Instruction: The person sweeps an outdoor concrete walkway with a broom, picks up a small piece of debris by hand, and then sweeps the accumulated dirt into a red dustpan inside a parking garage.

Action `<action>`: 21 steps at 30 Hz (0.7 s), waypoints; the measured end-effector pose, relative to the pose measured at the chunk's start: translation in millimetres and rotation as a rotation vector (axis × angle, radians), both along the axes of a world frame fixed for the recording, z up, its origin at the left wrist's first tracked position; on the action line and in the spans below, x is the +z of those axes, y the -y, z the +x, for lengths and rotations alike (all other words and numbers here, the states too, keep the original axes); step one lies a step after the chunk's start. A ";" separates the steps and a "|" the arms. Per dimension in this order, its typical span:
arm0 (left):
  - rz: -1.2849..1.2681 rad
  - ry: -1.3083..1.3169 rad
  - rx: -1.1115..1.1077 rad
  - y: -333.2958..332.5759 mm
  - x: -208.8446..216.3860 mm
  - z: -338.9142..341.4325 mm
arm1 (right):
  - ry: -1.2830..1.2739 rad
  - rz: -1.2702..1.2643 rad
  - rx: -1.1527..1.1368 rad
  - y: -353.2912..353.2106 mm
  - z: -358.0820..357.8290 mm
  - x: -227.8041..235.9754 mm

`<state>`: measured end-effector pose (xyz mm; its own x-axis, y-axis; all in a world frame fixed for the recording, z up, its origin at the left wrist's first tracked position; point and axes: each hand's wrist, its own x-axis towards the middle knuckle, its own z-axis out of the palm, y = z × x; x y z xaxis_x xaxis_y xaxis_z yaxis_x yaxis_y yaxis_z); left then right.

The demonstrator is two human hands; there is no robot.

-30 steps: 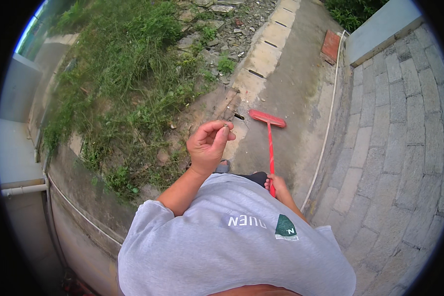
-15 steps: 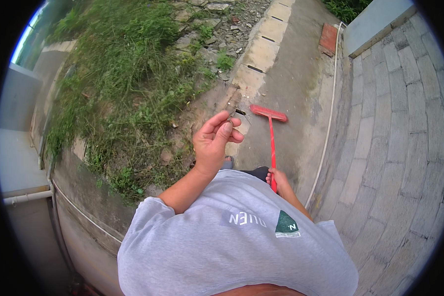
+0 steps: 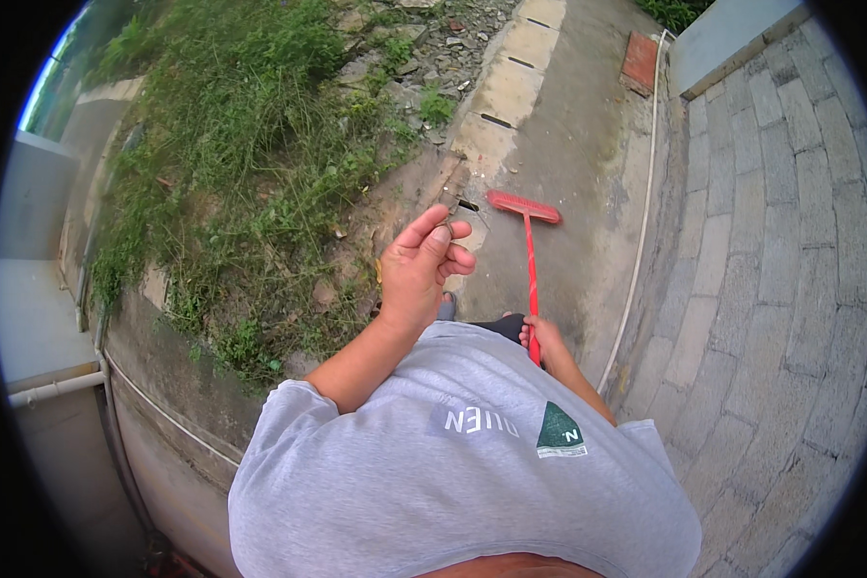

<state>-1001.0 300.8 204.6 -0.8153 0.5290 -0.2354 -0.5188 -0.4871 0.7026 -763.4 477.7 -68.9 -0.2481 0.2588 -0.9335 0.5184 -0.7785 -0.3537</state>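
My right hand (image 3: 547,339) is wrapped around the red handle of a broom (image 3: 532,265), low by my right side. The wide red broom head (image 3: 523,206) rests on the concrete, pointing away from me. In front of my chest my left hand (image 3: 418,273) is raised, palm turned toward the right. Its thumb and index finger pinch together, and a thin dark bit seems to show at their tips, too small to name. The other fingers curl loosely.
A concrete path (image 3: 592,116) runs ahead, edged by slotted drain covers (image 3: 507,89). Leafy weeds (image 3: 260,164) and broken stones lie left. At right, a white pipe (image 3: 643,222) follows a grey block wall (image 3: 742,241). A reddish brick slab (image 3: 640,64) lies ahead.
My left hand has barely shifted, its thumb and index finger still pinched together. The right hand keeps its grip, and the broom stays almost where it was.
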 end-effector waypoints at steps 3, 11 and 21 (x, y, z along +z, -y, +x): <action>0.025 0.057 -0.006 0.4 -3.8 -1.1 | 0.000 0.007 0.008 0.3 -1.2 2.8; 0.026 0.106 -0.019 2.2 -10.0 -4.9 | 0.007 0.032 0.022 1.5 -2.1 -0.1; 0.020 0.094 -0.022 4.0 -16.9 -9.4 | 0.018 0.044 0.036 3.7 -8.9 3.0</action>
<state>-1010.4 296.8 187.8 -0.7782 0.5520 -0.2996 -0.5928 -0.4880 0.6406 -772.3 474.0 -65.9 -0.2413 0.2910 -0.9258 0.5525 -0.7431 -0.3776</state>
